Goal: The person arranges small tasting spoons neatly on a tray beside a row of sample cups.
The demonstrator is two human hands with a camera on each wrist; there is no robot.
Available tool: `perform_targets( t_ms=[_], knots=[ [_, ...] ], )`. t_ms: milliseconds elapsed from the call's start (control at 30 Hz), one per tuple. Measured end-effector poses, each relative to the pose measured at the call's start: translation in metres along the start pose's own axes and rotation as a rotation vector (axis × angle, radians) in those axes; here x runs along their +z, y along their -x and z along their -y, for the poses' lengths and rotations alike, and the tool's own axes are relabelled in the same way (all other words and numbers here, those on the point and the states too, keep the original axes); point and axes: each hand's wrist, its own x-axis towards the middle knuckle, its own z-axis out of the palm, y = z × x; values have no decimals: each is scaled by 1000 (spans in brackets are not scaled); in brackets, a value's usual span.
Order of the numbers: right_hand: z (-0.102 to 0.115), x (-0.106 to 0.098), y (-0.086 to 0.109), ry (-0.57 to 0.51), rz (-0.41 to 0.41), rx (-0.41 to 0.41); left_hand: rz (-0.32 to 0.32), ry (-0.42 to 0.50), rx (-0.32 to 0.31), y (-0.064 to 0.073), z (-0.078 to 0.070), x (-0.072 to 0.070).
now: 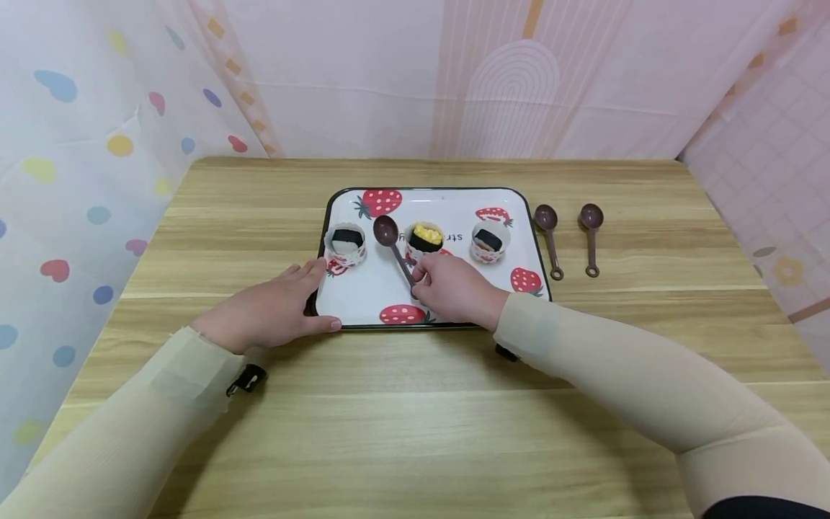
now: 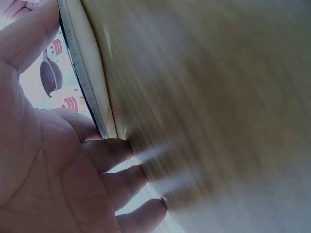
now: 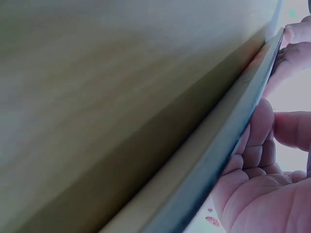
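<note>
A brown measuring spoon (image 1: 385,231) lies aslant over the white strawberry-print tray (image 1: 353,299), its bowl toward the back. The thumb and fingertips of my right hand (image 1: 462,290) pinch its handle near the end. My left hand (image 1: 275,306) rests at the tray's front left corner, thumb along the front rim and fingers extended by the left side. On the tray stand three paper cups: a left cup (image 1: 346,254) and a right cup (image 1: 488,249) with black-banded toy sushi pieces, and a middle cup (image 1: 426,239) with a yellow-topped one, partly behind my right hand.
Two more brown measuring spoons, a nearer spoon (image 1: 551,241) and a farther spoon (image 1: 591,238), lie on the wooden table (image 1: 402,432) right of the tray. A patterned curtain (image 1: 363,79) hangs behind the table and at both sides.
</note>
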Motion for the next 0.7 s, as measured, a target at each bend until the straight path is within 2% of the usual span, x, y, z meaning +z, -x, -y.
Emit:
perform_targets(
  t_ms=[300, 700],
  knots=[
    [10, 7, -12, 49, -16, 18, 1, 6, 3, 1, -1, -1],
    [24, 12, -17, 95, -22, 81, 1, 5, 7, 2, -2, -3]
  ],
)
